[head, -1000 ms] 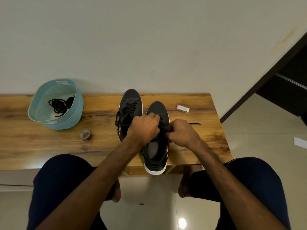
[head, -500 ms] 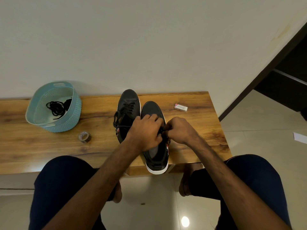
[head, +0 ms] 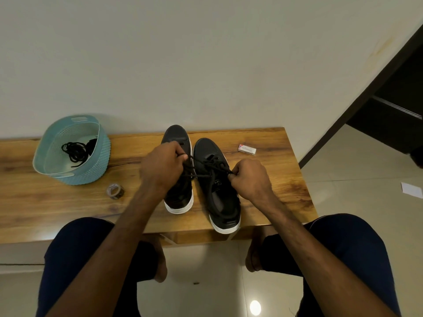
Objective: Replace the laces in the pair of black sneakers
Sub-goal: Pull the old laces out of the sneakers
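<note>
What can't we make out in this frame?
Head view only:
- Rear sneaker eyelets: covered by the left hand.
- Lace ends: buried in the fingers of the left hand and the right hand.
- Small box print: too small.
- Bundle of laces in the basket: tangled, partly behind its wall; count unclear.
- Table left end: cut off by the frame edge.

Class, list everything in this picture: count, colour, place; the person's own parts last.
bench: 1, brown wood, by wall
sneakers: 2, black, side by side on bench
lace: 1, black, across right-hand sneaker
basket: 1, light blue, bench's left
spare laces: 1 bundle, black, in basket
tape roll: 1, clear, before basket
small box: 1, white, bench's right
paper: 1, white, floor, right
left hand: 1, pinches lace
right hand: 1, pinches lace
</note>
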Motion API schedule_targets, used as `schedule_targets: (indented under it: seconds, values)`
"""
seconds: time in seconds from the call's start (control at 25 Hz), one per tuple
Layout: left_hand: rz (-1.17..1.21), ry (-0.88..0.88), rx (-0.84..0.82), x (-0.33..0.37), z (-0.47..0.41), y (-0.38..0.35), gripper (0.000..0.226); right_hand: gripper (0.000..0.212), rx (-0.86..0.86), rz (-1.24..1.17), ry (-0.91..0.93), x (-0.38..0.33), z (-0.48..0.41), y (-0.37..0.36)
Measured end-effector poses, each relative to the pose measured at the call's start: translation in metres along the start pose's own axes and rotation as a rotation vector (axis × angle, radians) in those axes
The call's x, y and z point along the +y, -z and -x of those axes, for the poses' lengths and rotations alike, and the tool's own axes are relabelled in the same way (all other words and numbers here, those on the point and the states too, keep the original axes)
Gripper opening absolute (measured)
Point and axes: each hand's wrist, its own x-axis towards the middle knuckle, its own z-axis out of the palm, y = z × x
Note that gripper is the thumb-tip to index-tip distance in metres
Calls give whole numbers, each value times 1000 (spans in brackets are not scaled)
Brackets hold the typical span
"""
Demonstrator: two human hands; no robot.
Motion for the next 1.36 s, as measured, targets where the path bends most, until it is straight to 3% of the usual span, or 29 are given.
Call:
schedule_targets:
  seconds: [0.12, 0.2, 0.36, 0.6, 0.8, 0.92, 1.08, 1.24, 1.36]
  values:
    - [-147, -165, -112, 8, 9, -12, 45, 16, 1, -11, 5, -1, 0, -1]
    - [-257, -327, -113, 24, 17, -24, 54, 16, -1, -12, 10, -1, 0, 0]
    - [-464, -461, -169, 41, 23, -49, 38, 16, 9, -34, 31, 0, 2, 2]
    - [-423, -441, -128, 44, 17, -55, 28, 14, 39, -91, 23, -2, 4, 2]
    - [-149, -205, 24, 20, 2, -18, 12, 15, 29, -84, -8, -2, -4, 6]
    - [-132, -61, 45, 5, 1, 2, 10, 15, 21, -96, -22, 0, -7, 4]
    - [-377, 41, 20, -18, 0, 24, 12, 14, 10, -137, -43, 1, -7, 5]
    - [-591, 264, -80, -36, -2, 38, 19, 15, 13, -114, -40, -1, -4, 8]
    - [-661, 245, -145, -22, 3, 31, 29, 13, 9, -83, -29, -2, -3, 11]
